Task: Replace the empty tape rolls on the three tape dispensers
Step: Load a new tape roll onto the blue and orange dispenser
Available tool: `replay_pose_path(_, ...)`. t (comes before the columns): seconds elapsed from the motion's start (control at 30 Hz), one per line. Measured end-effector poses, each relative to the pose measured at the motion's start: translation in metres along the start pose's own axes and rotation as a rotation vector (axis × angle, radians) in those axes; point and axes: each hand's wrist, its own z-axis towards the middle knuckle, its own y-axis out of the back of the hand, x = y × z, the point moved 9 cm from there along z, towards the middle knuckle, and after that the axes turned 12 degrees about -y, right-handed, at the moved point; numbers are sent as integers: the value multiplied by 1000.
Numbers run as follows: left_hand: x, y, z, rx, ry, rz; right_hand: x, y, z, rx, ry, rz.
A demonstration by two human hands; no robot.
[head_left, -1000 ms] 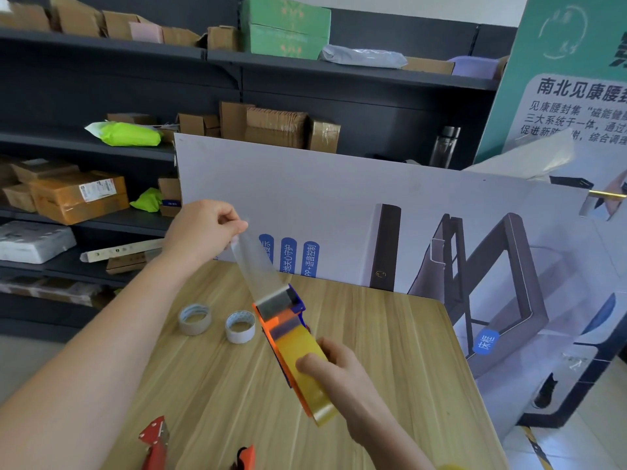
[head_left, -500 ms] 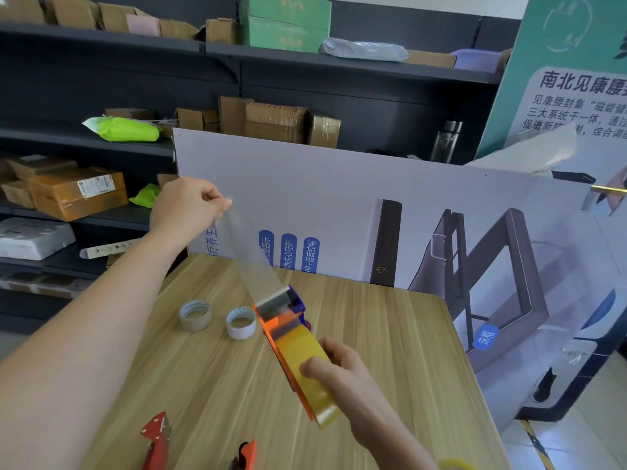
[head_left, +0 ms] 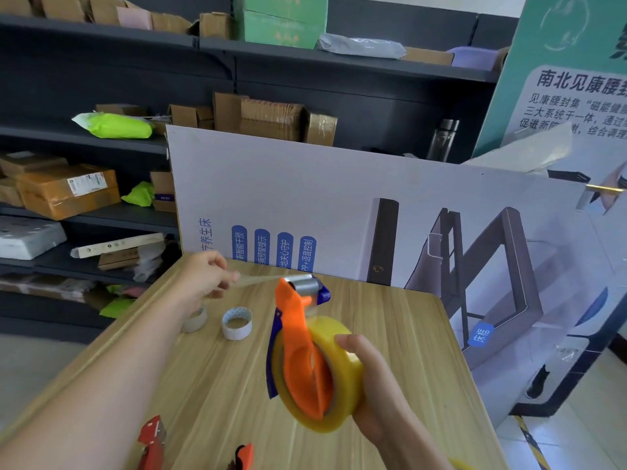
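Seemingly one reload in, with more to do: at the bottom edge of the frame a red dispenser and an orange dispenser lay only partly in view on the wooden table, and whether either carried tape could not be told. Just above them, at lower centre, the right hand gripped the full yellow tape roll seated on the orange-and-blue tape dispenser, held above the tabletop. Left of centre stood a white empty core and a second core, the latter partly hidden behind the left arm. Beyond them the left hand pinched the end of a clear tape strip drawn taut from the roller at the dispenser's head. By these signs, one dispenser was loaded and being threaded, with two apparently left. A printed display board and dark shelves of cartons filled the upper frame.
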Motion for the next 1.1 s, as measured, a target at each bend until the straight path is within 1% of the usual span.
replay_pose_path(0.13,26,-41,-26,155,119,-243,12,-2,-3,97,12,181)
replay_pose_path(0.27,47,-73,-60,217,270,-431,27,4,-2,103,60,282)
replay_pose_path(0.5,58,-125,-119,314,472,-718,33,12,5,66,65,333)
replay_pose_path(0.67,53,-143,-144,380,555,-810,31,12,8,34,47,299)
replay_pose_path(0.77,53,-146,-149,350,553,-813,30,12,8,21,55,276)
replay_pose_path(0.87,56,-146,-145,180,531,-900,27,10,7,-4,58,266)
replay_pose_path(0.9,56,-146,-146,149,530,-932,25,10,8,-14,58,274)
replay_pose_path(1.1,58,-156,-166,178,619,-1047,22,8,7,-79,67,305)
